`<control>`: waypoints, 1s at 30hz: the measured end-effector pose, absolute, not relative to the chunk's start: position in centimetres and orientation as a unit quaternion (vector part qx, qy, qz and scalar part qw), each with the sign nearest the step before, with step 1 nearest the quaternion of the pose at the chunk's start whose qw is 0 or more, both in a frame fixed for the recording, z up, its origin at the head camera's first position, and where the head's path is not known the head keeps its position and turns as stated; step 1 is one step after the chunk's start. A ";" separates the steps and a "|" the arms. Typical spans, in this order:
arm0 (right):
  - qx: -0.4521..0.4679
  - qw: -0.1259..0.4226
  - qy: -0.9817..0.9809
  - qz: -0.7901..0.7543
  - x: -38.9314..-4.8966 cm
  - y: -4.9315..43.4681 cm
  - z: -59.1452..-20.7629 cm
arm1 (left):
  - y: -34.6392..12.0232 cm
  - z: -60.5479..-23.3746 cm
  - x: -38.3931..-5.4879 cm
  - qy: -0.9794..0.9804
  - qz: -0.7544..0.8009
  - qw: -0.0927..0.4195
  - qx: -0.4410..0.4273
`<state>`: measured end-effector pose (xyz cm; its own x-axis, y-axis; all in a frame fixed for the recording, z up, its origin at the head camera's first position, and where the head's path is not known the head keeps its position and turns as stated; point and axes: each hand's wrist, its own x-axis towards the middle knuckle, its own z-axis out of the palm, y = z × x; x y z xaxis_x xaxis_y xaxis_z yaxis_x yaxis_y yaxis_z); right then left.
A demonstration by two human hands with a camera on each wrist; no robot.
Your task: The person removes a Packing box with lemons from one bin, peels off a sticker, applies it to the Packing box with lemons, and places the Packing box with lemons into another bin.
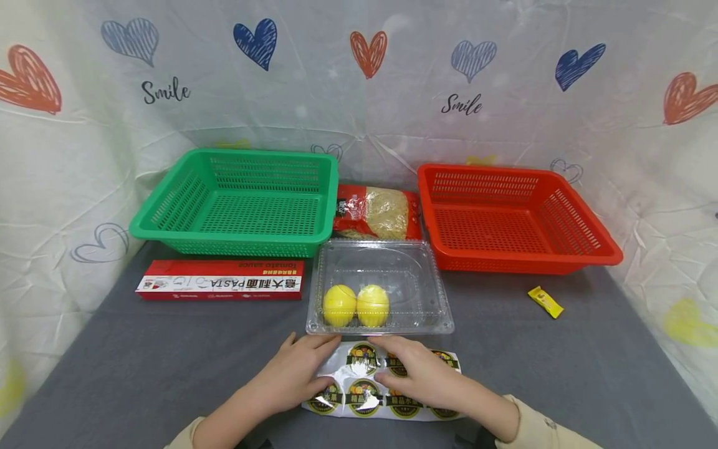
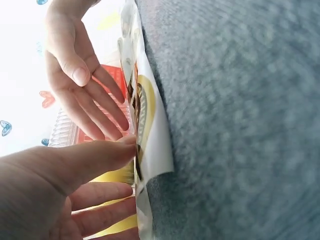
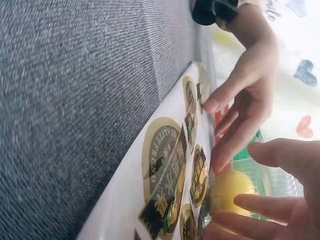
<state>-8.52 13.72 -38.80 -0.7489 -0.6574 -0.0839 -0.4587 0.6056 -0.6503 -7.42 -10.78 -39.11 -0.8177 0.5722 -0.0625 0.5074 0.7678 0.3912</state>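
Note:
A white sheet of round fruit-label stickers [image 1: 364, 398] lies on the grey tablecloth near the front. At its left end is my left hand [image 1: 297, 369], fingers extended and thumb tip touching the sheet. My right hand [image 1: 429, 373] reaches over the sheet's right half, its fingers loosely spread, thumb apart from them. Both hands' fingertips come close to the front edge of a clear lidded plastic box [image 1: 415, 290]. Two yellow, round, lemon-like fruits [image 1: 339, 305] sit side by side in the box's front left. In the right wrist view, the black-and-gold stickers [image 3: 167, 175] show large.
Behind the box lies a red bag of pale dry food [image 1: 387, 209], between a green basket [image 1: 252, 246] and a red basket [image 1: 521, 262]. A pasta box [image 1: 221, 280] lies at left, a small yellow packet [image 1: 545, 302] at right. A heart-printed cloth [image 1: 314, 81] hangs behind.

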 end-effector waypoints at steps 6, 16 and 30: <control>-0.326 0.164 0.885 -0.290 -8.8 13.5 -39.2 | -10.5 -39.2 -7.4 0.938 0.170 0.083 0.292; -0.333 0.165 0.892 -0.258 -9.0 12.9 -39.5 | -10.0 -39.3 -7.3 0.935 0.150 0.047 0.319; -0.340 0.134 0.917 -0.161 -8.0 11.6 -39.3 | -10.0 -39.2 -7.3 0.933 0.143 0.033 0.329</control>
<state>-8.04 11.60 -39.26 -0.7336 -0.6660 -0.1353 -0.5797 0.7171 -0.3869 -7.28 -9.98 -39.23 -0.7807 0.6240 0.0320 0.6050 0.7421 0.2887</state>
